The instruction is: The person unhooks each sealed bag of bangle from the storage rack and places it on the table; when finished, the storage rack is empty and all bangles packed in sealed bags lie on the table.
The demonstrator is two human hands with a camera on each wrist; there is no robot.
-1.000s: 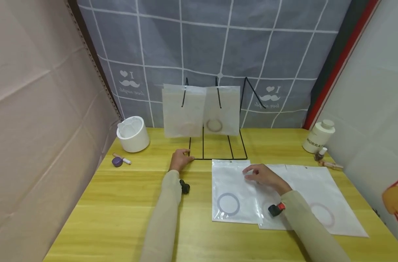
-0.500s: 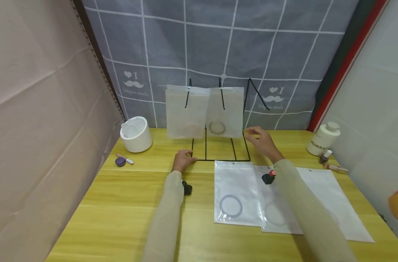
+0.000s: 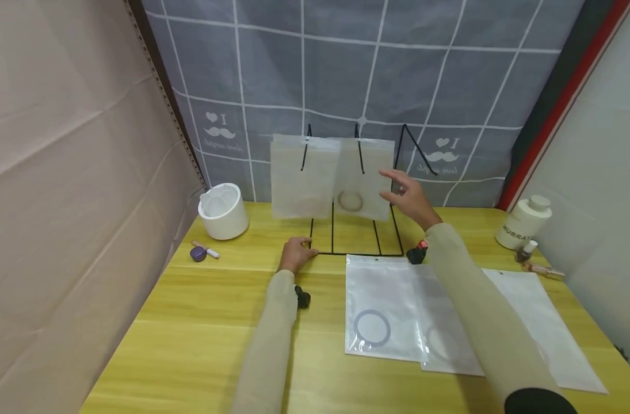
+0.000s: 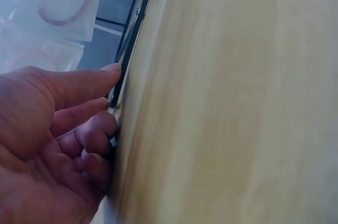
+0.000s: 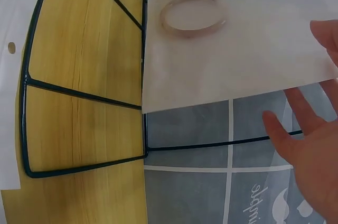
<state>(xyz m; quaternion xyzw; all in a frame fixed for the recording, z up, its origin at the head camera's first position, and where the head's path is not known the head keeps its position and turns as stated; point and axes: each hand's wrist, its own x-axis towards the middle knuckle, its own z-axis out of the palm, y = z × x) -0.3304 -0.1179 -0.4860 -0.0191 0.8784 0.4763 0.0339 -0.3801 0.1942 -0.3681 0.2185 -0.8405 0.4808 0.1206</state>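
A black wire display rack (image 3: 358,254) stands at the back of the table. My left hand (image 3: 296,255) pinches the front left corner of its base between thumb and finger. From the rack's hooks hang two stacks of whitish zip bags, a left bag (image 3: 300,187) and a middle bag (image 3: 365,187); a ring-shaped bangle (image 5: 193,15) shows through the middle one. The third hook, on the right, carries nothing. At the right edge of the middle bag, my right hand (image 3: 412,200) is raised with fingers spread; the right wrist view shows its thumb in front of the bag.
In front of the rack lie flat zip bags (image 3: 382,287) with rings inside, partly under my right sleeve. A white pot (image 3: 225,215), a purple lid (image 3: 198,253) and a small tube (image 3: 212,253) stand left. At right are a white bottle (image 3: 522,224) and small bottle (image 3: 526,251).
My right hand has risen from over the flat bags to the right edge of the middle hanging bag. My left hand stays at the rack corner. The head view has shifted slightly.
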